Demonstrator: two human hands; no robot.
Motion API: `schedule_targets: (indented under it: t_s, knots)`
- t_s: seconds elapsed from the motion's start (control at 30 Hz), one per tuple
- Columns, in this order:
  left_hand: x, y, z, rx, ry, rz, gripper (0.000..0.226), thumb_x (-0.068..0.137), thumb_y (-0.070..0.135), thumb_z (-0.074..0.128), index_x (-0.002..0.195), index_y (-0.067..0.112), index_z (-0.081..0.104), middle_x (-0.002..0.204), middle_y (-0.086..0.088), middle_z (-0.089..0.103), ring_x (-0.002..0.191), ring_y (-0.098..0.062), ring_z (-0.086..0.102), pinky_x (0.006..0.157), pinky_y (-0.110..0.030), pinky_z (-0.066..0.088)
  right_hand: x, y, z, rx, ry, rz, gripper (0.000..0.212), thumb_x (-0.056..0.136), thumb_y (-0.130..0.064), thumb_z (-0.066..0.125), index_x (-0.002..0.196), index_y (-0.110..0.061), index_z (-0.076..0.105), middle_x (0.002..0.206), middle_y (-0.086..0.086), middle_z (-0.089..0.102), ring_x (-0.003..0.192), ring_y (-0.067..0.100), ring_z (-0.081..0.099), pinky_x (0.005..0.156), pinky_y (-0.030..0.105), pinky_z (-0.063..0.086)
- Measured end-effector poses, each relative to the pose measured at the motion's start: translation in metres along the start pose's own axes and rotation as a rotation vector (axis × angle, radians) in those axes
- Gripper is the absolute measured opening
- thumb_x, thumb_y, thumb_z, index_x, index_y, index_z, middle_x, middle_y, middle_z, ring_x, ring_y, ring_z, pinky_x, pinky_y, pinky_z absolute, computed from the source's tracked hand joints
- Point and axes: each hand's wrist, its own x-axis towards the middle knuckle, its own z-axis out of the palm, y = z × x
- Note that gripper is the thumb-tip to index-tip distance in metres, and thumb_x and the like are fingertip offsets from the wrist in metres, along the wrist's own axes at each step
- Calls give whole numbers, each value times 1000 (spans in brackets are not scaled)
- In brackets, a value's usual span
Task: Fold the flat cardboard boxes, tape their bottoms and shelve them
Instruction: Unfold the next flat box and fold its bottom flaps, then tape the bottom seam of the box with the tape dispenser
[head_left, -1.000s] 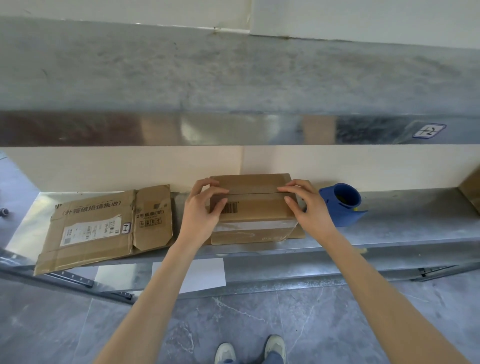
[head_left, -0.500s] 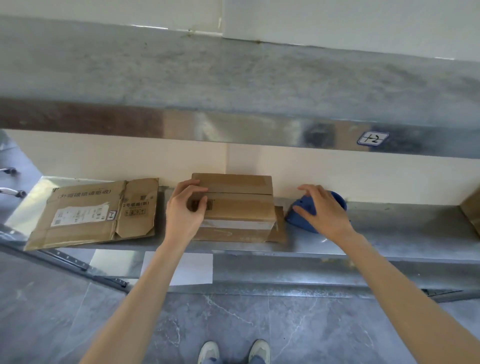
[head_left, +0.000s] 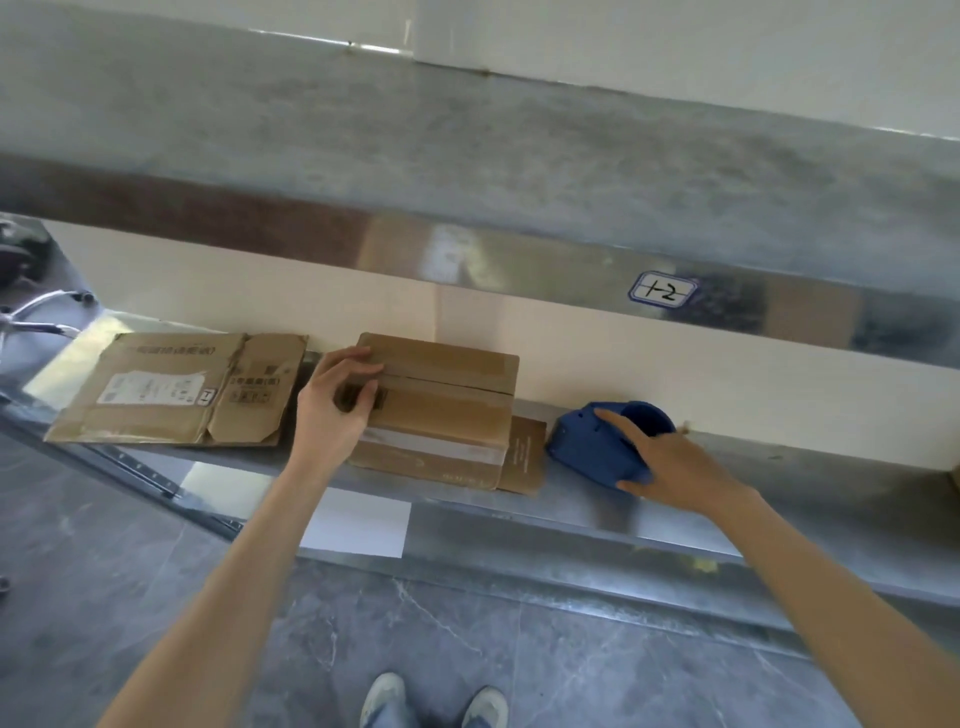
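Head view: the left hand (head_left: 332, 415) grips the folded box (head_left: 441, 410) at its left top edge, fingers curled. The right hand (head_left: 675, 467) rests on the blue tape dispenser (head_left: 587, 447), index straight, thumb at its near side; closure cannot be told. Box stands on the metal shelf (head_left: 779, 483); flat cardboard (head_left: 171, 389) lies to its left.

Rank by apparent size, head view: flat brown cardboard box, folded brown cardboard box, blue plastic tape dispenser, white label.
Flat brown cardboard box and folded brown cardboard box: about equal.
Blue tape dispenser.
White label.
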Motion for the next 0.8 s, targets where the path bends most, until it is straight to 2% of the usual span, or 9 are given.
schedule_targets:
  t_s: [0.07,0.1,0.17,0.2,0.27,0.37,0.5,0.63,0.8]
  knots:
    - [0,1,0,8,-8,2,17,89,-1,66,102,8,73,125,-3,63,113,14,50,101,-6,36,3,5,-1,-3,-24,-23,92,91,-36,66,151,-42,-4,80,-12,54,59,-1,46,50,13,32]
    - [0,1,-1,12,-10,3,17,89,-1,66,102,8,73,125,-3,63,113,15,50,101,-6,35,6,11,1,38,-39,-17,95,89,-37,68,148,-49,-7,94,-5,63,67,2,54,55,13,40]
    - [0,1,-1,16,-9,3,17,89,-1,66,102,8,73,125,-4,63,113,15,49,101,-5,35,13,18,4,119,-48,-17,103,83,-41,71,141,-65,-10,122,5,62,87,17,65,71,31,55]
    - [0,2,-2,16,-13,1,17,89,-1,66,102,8,73,125,-5,63,113,15,49,100,-5,35,17,21,4,121,-54,-22,104,81,-43,70,137,-69,-13,126,5,61,90,21,65,75,36,57]
    - [0,2,-2,13,-23,-4,17,90,-1,66,102,7,74,126,-5,63,113,14,49,100,-6,36,20,17,0,82,-82,-15,103,82,-44,68,135,-69,-17,120,2,63,86,20,64,75,34,56]
    - [0,3,-2,6,-25,-13,17,90,-2,66,101,8,74,126,-4,62,113,12,51,99,-7,37,24,11,-5,55,-127,16,101,86,-41,66,147,-56,-12,110,1,65,85,21,64,73,30,51]
    - [0,4,-4,-2,-37,-12,19,90,-3,65,101,9,74,125,-3,62,113,13,51,99,-5,36,26,9,-8,69,-145,34,102,86,-41,68,150,-52,-12,123,3,61,93,24,62,77,29,45]
    - [4,1,-11,-12,-85,-1,20,89,0,68,101,14,74,121,4,63,113,13,52,97,-5,36,21,1,-8,136,-109,58,105,83,-34,73,151,-52,-5,120,4,61,92,21,59,74,29,45]
    - [12,-3,-20,-15,-167,-4,21,86,9,74,103,23,74,118,9,63,111,17,50,103,-19,38,8,-13,-16,280,39,73,102,77,-29,79,147,-56,10,133,1,57,106,27,60,80,38,53]
